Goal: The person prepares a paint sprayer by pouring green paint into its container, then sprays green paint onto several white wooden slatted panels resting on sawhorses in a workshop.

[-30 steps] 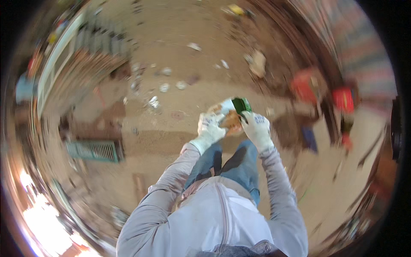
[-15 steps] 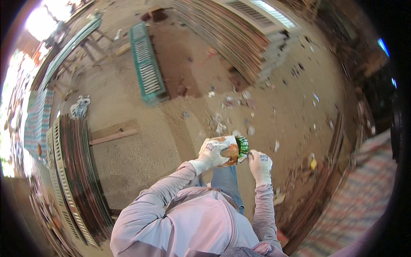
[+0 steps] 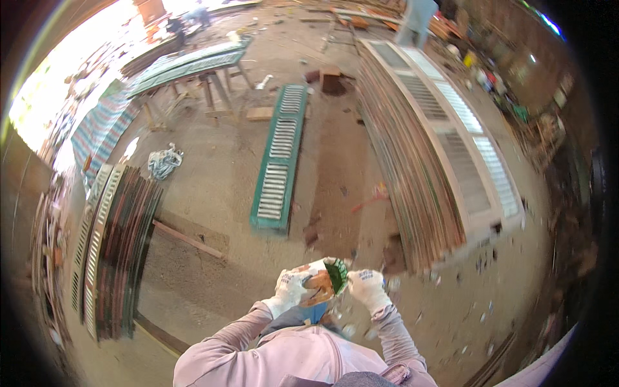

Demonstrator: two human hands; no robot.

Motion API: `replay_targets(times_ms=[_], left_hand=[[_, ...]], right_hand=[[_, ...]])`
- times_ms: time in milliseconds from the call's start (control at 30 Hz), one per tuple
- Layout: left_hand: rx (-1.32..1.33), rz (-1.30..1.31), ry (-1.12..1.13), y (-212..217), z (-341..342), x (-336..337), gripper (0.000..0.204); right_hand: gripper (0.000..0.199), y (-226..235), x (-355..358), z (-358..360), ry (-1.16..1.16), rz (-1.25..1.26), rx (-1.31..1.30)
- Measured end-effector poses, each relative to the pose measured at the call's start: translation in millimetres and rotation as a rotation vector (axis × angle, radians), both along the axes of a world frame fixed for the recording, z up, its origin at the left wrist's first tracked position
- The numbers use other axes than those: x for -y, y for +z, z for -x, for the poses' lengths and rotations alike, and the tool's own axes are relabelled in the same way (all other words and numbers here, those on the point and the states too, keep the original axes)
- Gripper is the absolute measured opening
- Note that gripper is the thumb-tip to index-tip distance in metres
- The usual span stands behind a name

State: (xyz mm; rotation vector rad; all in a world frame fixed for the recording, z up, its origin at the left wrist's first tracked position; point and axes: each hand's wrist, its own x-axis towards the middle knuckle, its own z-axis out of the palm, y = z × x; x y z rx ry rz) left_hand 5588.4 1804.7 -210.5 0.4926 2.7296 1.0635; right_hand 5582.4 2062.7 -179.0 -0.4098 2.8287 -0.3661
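My left hand [image 3: 288,288], in a white work glove, is wrapped round the side of a white and rust-brown paint container [image 3: 318,287]. The container is tilted, its mouth facing right, with green paint [image 3: 336,276] coating the inside. My right hand [image 3: 366,288], gloved as well, has its fingers closed at the container's rim. What it pinches, if anything, is too small to make out. Ahead of my hands, a green louvred shutter [image 3: 279,161] lies lengthwise, apart from both of them.
A tall stack of louvred panels [image 3: 419,174] stands to the right. More panels [image 3: 119,251] lean at the left. Green shutters [image 3: 193,64] rest on trestles at the far left, near a crumpled cloth [image 3: 165,161]. A person in light blue [image 3: 418,22] stands at the back.
The view has swung up and right, bringing the green shutter and the panel stack fully into sight. My left hand still grips the paint container; my right hand stays at its rim.
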Motion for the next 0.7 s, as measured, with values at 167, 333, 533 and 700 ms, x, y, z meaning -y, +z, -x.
replay_targets(times_ms=[167,333,533,700], left_hand=[[-0.063,0.045,0.098,6.2,150.6,-19.4,0.051],[-0.097,-0.051,0.116,35.9,315.6,-26.7,0.05],[-0.13,-0.069,0.181,50.4,516.3,-46.0,0.046],[-0.169,-0.025,0.242,24.7,681.6,-75.4,0.047]], right_hand=[[0.019,4.7,9.5,190.0,0.039,0.235,-0.021],[0.017,22.0,10.3,356.5,0.002,0.014,-0.146],[0.02,40.6,-10.0,545.9,0.014,0.178,0.1],[0.017,21.1,-42.0,719.9,-0.037,0.105,-0.104]])
